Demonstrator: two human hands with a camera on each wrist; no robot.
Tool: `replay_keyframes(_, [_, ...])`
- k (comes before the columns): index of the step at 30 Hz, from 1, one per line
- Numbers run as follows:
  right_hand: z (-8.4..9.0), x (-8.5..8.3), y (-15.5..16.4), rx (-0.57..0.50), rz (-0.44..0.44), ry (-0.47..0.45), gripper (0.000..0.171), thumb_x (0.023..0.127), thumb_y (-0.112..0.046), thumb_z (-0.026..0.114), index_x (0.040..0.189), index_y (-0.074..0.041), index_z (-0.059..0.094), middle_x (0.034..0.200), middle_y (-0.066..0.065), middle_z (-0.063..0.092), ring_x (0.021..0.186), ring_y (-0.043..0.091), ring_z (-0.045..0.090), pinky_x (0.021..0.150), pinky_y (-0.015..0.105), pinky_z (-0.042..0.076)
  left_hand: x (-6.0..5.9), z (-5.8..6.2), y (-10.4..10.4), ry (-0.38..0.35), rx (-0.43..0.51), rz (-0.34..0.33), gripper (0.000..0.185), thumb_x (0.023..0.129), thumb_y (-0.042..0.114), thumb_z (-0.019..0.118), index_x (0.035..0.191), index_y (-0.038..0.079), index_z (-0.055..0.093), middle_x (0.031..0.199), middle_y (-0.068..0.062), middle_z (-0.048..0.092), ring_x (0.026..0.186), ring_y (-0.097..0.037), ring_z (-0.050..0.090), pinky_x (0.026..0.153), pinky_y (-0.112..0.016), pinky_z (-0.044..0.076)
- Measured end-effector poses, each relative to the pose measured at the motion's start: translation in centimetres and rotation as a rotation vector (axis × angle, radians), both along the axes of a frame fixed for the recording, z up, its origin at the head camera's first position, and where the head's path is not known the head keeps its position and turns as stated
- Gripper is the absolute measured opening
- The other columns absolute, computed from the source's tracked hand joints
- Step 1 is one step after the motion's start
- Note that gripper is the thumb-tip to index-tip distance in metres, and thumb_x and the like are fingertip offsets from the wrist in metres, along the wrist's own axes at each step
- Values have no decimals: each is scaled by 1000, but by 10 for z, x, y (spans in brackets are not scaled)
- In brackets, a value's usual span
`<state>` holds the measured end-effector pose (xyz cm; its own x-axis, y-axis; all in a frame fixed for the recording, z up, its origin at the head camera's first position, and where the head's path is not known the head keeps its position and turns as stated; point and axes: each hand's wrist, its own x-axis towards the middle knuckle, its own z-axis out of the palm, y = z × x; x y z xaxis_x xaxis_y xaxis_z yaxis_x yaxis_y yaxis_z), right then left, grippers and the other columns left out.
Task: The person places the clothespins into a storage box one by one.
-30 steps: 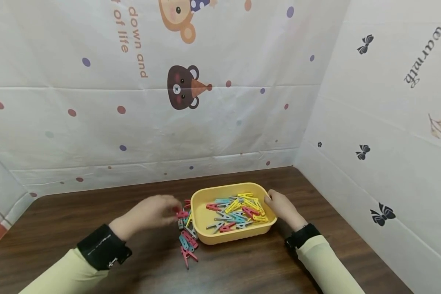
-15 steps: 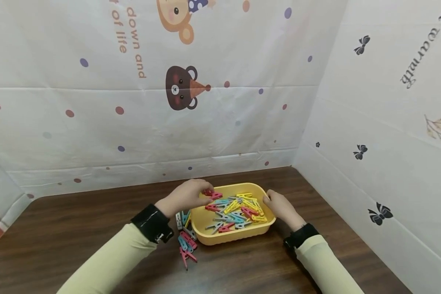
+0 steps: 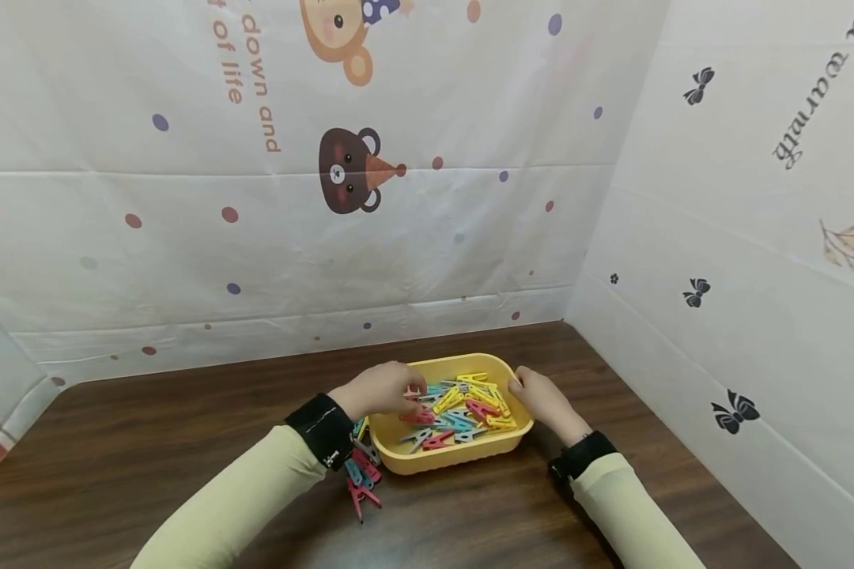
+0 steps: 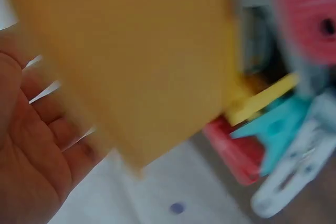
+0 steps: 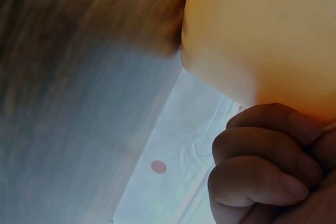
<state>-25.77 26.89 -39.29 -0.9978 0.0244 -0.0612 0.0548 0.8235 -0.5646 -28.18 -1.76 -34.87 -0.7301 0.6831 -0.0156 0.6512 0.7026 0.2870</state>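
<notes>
Now we have both hands at the yellow tray (image 3: 450,462), which sits on the dark wooden table (image 3: 149,450) and serves as our landmark. Our left hand (image 3: 383,389) reaches over the tray's left rim, fingers loosely spread above the pegs (image 3: 462,411) heaped inside; in the head view a red peg (image 3: 420,416) lies just under the fingertips, but we cannot tell whether they pinch it or only touch it, and the left wrist view is too blurred to settle this. Our right hand (image 3: 544,403) rests at the tray's right rim; in the right wrist view its fingers (image 5: 262,166) curl tightly against the yellow wall (image 5: 262,40), gripping the edge. More pegs (image 3: 361,472), red, blue and white, lie in a small pile on the table just left of the tray, near our left wrist.

We judge 2 risks. The left sleeve (image 3: 256,490) passes right over that outside pile, so a careless sweep could scatter those pegs across the table. The tray is light, so pushing down on its left rim could tip it and spill pegs if the right hand's grip loosens.
</notes>
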Motion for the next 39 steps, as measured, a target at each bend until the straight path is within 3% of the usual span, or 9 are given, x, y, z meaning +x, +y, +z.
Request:
replay_keyframes(3, [0, -1, 0, 2, 0, 5, 21, 105, -19, 46, 99, 0, 55, 75, 7, 49, 66, 19, 51, 57, 26, 41, 7, 22, -12, 48, 71, 13, 25, 94, 23, 74, 117, 11, 74, 118, -6, 74, 110, -23, 68, 95, -43, 56])
replay_keyframes(7, [-1, -2, 0, 3, 3, 5, 22, 105, -19, 46, 100, 0, 55, 75, 7, 49, 65, 18, 52, 57, 26, 41, 25, 54, -35, 107, 174, 7, 24, 96, 21, 72, 117, 10, 73, 115, -6, 75, 106, -22, 69, 93, -41, 57])
replay_keyframes(10, [-1, -2, 0, 2, 2, 1, 22, 106, -20, 46, 100, 0, 54, 75, 7, 49, 65, 18, 51, 56, 26, 41, 40, 61, -52, 170, 193, -57, 21, 95, 17, 72, 114, 9, 74, 110, -6, 75, 100, -20, 69, 87, -37, 58])
replay_keyframes(13, [-1, 0, 0, -3, 0, 2, 22, 106, -20, 45, 99, -1, 54, 75, 7, 48, 64, 18, 51, 56, 26, 40, 53, 50, -69, 233, 177, -141, 18, 92, 13, 74, 109, 9, 75, 106, -5, 75, 95, -18, 70, 83, -33, 58])
replay_keyframes(16, [-1, 1, 0, -4, 5, 1, 22, 106, -20, 45, 99, -1, 53, 75, 7, 48, 64, 18, 51, 56, 26, 41, 63, 29, -84, 229, 139, -196, 17, 89, 10, 76, 106, 10, 76, 103, -2, 76, 94, -17, 71, 81, -31, 59])
replay_keyframes(21, [-1, 0, -1, -10, 2, -4, 22, 106, -20, 45, 99, -1, 53, 76, 7, 48, 65, 18, 51, 57, 26, 40, 74, -7, -100, 115, 68, -174, 18, 87, 9, 78, 105, 13, 78, 102, 1, 75, 95, -15, 70, 82, -31, 59])
replay_keyframes(25, [-1, 0, -2, -9, 4, 2, 22, 106, -20, 45, 98, -1, 53, 75, 7, 48, 65, 18, 51, 57, 26, 40, 76, -27, -106, 124, 5, -142, 20, 86, 11, 80, 105, 14, 77, 105, 2, 73, 97, -12, 69, 85, -33, 60])
replay_keyframes(29, [-2, 2, -1, -16, 3, 4, 22, 106, -20, 45, 98, -1, 53, 75, 7, 48, 65, 18, 51, 57, 27, 40, 74, -36, -105, 164, -14, -132, 21, 85, 10, 81, 105, 15, 77, 104, 3, 72, 97, -12, 69, 84, -33, 60])
replay_keyframes(39, [1, 4, -1, -13, -1, 6, 22, 106, -20, 45, 98, 0, 53, 75, 8, 47, 65, 19, 51, 57, 27, 40, 72, -40, -97, 310, -29, -193, 15, 83, 13, 84, 96, 18, 78, 94, 5, 65, 82, -6, 59, 71, -24, 54])
